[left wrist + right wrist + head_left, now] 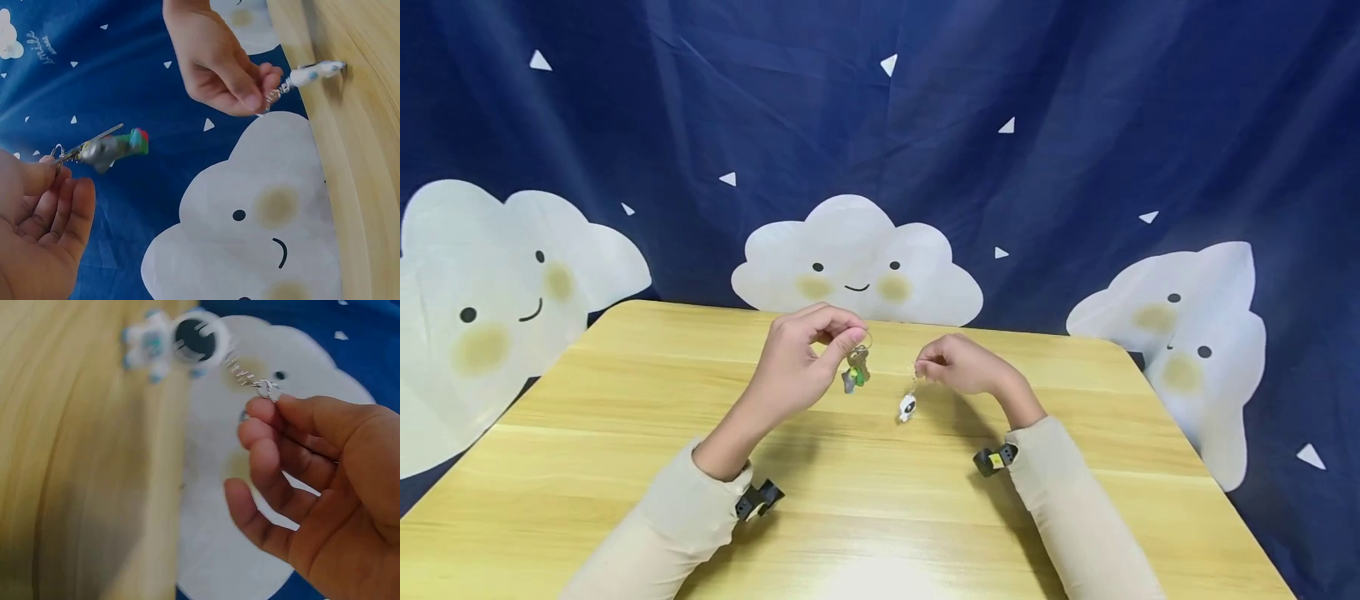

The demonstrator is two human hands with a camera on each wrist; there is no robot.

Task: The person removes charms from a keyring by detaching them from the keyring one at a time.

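Above the table, my left hand pinches a metal key ring between thumb and index finger. A key hangs from it together with small grey and green charms; the left wrist view shows a bit of red on the green one. To the right, my right hand pinches the end of a short silver chain. From that chain dangles a white astronaut charm with a dark visor and light-blue tips. The two hands are apart, with both sets of charms hanging in the air between them.
Below the hands lies a light wood-grain table with rounded far corners. Behind it hangs a dark blue curtain printed with smiling white clouds and small triangles. Black wrist cameras sit at both beige sleeves.
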